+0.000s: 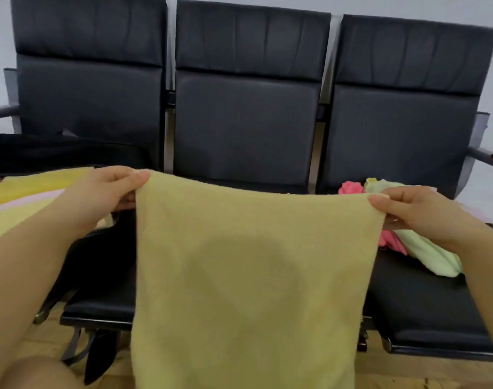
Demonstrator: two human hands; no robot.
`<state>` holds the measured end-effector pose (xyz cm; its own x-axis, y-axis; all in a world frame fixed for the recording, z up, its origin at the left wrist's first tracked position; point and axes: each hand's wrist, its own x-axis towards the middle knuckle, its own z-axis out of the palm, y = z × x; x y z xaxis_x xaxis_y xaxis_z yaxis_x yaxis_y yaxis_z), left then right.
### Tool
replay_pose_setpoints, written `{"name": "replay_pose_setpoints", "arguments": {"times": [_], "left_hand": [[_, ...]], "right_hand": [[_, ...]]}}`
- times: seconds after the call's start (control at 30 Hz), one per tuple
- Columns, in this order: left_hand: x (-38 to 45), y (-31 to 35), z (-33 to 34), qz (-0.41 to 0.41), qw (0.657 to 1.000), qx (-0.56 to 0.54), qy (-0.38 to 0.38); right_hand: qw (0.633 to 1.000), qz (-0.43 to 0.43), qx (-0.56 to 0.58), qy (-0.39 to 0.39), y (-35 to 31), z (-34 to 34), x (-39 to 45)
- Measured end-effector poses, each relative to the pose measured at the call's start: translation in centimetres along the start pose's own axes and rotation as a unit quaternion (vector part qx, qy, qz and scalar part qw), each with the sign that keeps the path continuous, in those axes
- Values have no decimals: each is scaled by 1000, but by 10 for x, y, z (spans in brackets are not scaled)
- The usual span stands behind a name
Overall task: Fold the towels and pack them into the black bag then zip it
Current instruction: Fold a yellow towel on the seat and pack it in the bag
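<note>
Black seats (248, 130) back the scene, where we find the yellow towel (248, 276) hanging lengthwise, its top edge running across between left hand (105, 196) and right hand (425, 217), each pinching a corner, black bag (57, 153) nearer the left.

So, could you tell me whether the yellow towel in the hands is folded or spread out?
Spread out: the left hand and right hand pinch the top corners of the yellow towel, which hangs flat.

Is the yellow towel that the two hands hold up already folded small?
No, the yellow towel hangs spread out, its top corners pinched by the left hand and right hand.
</note>
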<state>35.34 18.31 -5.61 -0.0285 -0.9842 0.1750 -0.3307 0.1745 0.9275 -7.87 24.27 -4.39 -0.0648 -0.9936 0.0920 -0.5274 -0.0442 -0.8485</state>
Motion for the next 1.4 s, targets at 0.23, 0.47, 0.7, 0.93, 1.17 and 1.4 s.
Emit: {"name": "replay_pose_setpoints", "arguments": {"times": [0.23,0.47,0.7,0.93,1.17,1.4], "left_hand": [[45,-22,33,-42,962,267,46],[95,-64,72,-94,976,169,102],[92,-76,129,-69,943,283,-158],[100,-81,147,-192,753,536,-329],[97,-108,133,-129,818,511,-232],[87,-93,111,-159,807,538,-184]], "right_hand": [[966,65,-239,74,34,23,53],[977,77,-153,129,62,58,113],[985,74,-150,-31,69,97,137],[840,202,-425,-269,62,115,133],[858,157,-434,-224,81,131,120],[909,155,-358,-144,77,88,90]]}}
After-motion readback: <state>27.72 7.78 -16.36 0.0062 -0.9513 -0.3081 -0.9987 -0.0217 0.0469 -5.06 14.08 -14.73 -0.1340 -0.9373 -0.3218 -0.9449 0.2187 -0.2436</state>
